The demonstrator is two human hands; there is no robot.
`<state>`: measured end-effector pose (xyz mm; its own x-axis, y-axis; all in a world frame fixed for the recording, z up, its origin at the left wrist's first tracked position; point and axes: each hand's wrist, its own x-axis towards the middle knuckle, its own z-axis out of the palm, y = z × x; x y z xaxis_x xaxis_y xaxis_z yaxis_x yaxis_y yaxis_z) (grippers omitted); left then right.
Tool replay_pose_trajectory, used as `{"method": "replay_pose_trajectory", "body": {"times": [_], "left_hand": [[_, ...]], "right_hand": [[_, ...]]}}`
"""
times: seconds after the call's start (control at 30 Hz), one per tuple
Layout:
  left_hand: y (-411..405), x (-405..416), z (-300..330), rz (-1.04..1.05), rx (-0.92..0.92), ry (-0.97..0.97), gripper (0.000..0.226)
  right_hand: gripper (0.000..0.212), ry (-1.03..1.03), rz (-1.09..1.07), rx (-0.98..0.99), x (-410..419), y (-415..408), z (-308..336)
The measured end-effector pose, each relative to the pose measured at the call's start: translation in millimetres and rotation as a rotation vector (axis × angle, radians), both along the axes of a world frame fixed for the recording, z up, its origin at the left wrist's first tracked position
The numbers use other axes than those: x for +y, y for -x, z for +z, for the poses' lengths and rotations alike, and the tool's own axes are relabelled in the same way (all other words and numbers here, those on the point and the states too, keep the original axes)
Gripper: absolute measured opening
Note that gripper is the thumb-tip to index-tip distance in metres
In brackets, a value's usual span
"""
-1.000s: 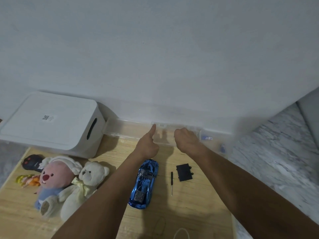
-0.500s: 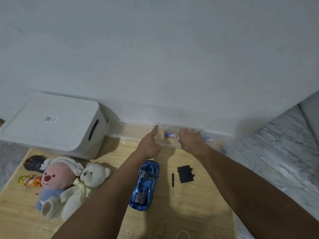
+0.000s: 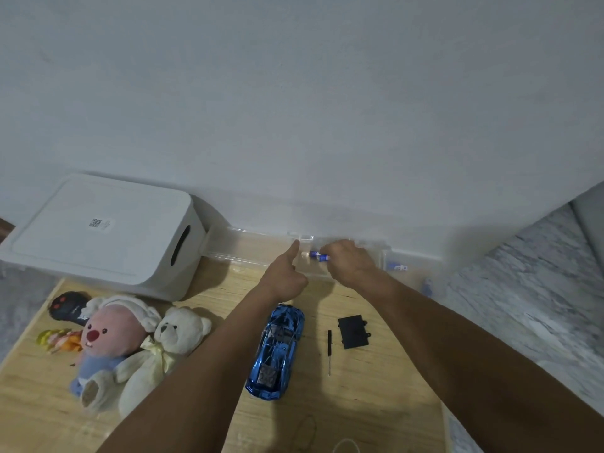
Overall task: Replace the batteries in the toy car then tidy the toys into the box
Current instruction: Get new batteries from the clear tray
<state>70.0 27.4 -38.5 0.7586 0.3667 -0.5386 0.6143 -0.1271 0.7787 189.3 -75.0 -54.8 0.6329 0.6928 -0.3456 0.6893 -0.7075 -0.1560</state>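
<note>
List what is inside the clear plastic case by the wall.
In the clear plastic case, one blue battery shows, pinched by the right hand. The hands cover the case's middle, so anything more there is hidden.

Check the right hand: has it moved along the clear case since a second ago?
Yes. The right hand has shifted slightly rightward along the clear case by the wall and now pinches a blue battery. The left hand stayed put.

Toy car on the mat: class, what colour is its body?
Shiny metallic blue, seen in the head view: toy car.
</note>
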Motion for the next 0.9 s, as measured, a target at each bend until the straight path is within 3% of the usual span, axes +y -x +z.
{"method": "replay_pose_trajectory", "body": {"times": [0.67,0.9], "left_hand": [[7.0,2.4,-7.3,0.079,-0.049,0.043,0.085],[8.5,1.9,-6.1,0.087,-0.061,0.066,0.085]], "right_hand": [[0.025,0.119,0.089,0.059,28.6,1.6,1.7],[0.029,-0.021,0.013,0.031,27.0,3.9,2.6]]}}
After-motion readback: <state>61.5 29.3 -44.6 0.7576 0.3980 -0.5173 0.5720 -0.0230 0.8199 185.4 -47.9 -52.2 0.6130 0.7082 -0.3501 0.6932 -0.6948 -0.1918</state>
